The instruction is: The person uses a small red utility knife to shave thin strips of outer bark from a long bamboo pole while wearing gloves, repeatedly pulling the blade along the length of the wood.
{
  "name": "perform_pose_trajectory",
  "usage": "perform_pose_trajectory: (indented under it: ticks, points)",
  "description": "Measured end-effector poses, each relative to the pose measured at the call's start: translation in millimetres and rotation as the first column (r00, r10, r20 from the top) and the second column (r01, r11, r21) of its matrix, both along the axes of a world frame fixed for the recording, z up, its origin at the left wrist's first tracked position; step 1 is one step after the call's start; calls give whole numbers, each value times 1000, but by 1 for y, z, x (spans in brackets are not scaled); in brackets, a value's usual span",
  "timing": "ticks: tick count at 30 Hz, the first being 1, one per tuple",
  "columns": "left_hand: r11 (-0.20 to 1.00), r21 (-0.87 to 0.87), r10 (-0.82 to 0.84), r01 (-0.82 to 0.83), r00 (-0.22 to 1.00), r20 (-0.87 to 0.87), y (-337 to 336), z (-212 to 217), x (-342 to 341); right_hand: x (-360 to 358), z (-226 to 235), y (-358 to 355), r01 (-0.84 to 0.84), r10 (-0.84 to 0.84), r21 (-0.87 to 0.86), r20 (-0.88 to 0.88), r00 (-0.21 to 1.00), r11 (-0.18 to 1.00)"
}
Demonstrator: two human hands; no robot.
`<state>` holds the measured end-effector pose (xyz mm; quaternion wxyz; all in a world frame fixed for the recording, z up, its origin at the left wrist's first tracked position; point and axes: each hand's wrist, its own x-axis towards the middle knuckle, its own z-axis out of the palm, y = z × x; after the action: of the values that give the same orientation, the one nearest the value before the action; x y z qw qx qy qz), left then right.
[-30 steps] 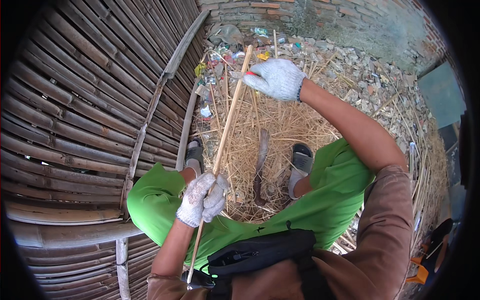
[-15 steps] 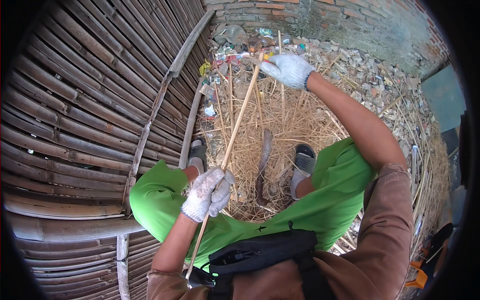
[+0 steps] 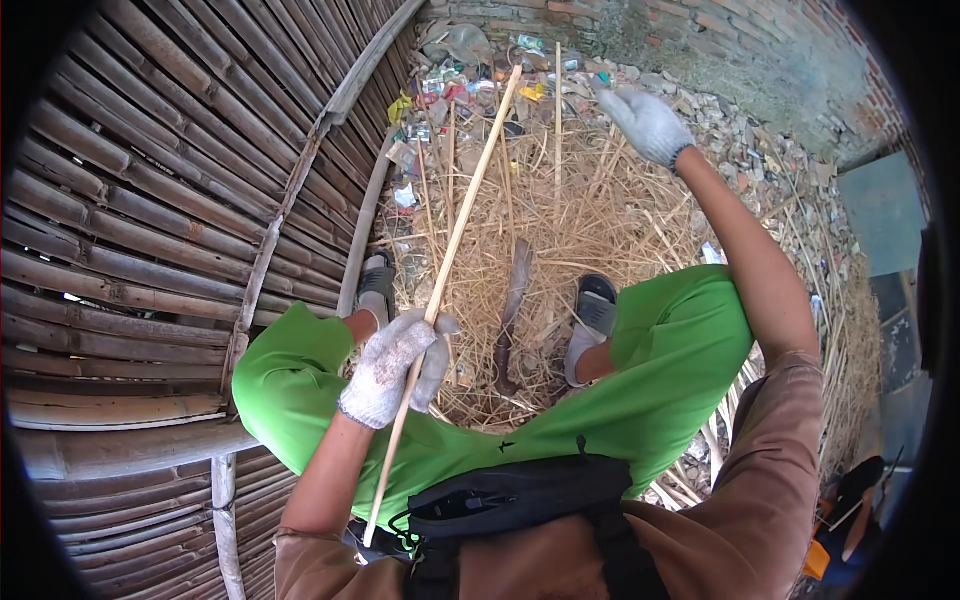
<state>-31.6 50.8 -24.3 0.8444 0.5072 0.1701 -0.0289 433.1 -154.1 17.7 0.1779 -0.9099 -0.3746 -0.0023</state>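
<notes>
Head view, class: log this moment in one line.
left hand: grips bamboo strip | right hand: open, off strip | blade: on straw, between feet

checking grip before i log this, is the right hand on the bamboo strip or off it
Off it: the right hand reaches out with nothing in it, apart from the bamboo strip, which only the left hand grips.

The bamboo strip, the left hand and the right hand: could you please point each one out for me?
bamboo strip point(image 3: 470, 195), head view, on the bare middle stretch above the grip.
left hand point(image 3: 392, 365), head view, on the back of the glove closed round the strip.
right hand point(image 3: 645, 122), head view, on the glove's palm area, held out, empty.
</notes>
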Motion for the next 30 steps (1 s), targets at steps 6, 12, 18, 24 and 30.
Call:
perform_pose_trajectory:
  ticks: [6,12,18,24,30]
  points:
    - [994,34,96,-100,989,108,-12,19,21,-134,24,51,-397,397,24,-125,909,917]
    - [991,-75,113,-109,992,54,-12,19,25,-198,11,67,-549,549,-20,-24,836,835]
    - [976,-160,150,-146,989,11,-12,17,21,-231,4,63,-661,660,0,16,751,751]
    - [964,-255,97,-74,992,78,-6,21,15,-213,11,64,-669,665,-19,138,734,743]
    - [975,-213,89,-70,992,85,-3,22,6,-170,22,72,-497,508,-102,151,848,862]
